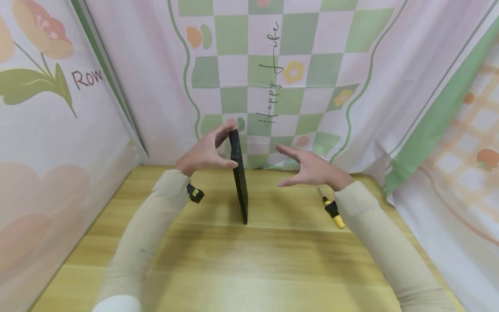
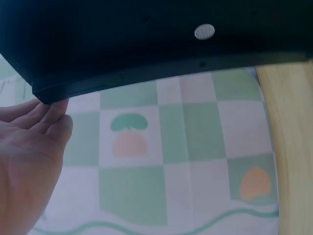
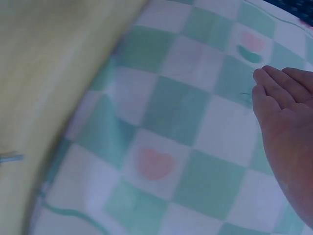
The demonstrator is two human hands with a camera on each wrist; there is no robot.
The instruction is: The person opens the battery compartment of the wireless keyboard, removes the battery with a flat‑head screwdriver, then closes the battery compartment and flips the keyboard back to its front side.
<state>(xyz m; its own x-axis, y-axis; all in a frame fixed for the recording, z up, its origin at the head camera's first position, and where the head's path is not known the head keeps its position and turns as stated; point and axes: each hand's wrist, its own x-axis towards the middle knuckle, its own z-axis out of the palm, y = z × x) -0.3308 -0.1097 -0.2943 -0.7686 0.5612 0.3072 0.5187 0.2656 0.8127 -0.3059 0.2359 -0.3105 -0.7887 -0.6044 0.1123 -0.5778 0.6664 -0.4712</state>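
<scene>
A thin black keyboard [image 1: 240, 182] stands on edge above the wooden table, its textured face toward the right. My left hand [image 1: 208, 151] grips its upper end, thumb on the near side and fingers at the far corner. The left wrist view shows the keyboard's plain dark back [image 2: 122, 44] with a small silver oval on it. To the right, my right hand [image 1: 309, 168] hovers apart from the keyboard, fingers extended, thumb spread and nothing held. In the right wrist view the right hand [image 3: 288, 117] shows its palm, with a corner of the keyboard [image 3: 293, 7] beyond.
A yellow and black screwdriver [image 1: 332, 208] lies on the table [image 1: 249, 268] beside the right forearm. Near the left wrist is a small black and yellow tape measure [image 1: 196, 193], partly covered by the sleeve. A checked curtain [image 1: 296, 108] hangs behind, with printed cloth on both sides.
</scene>
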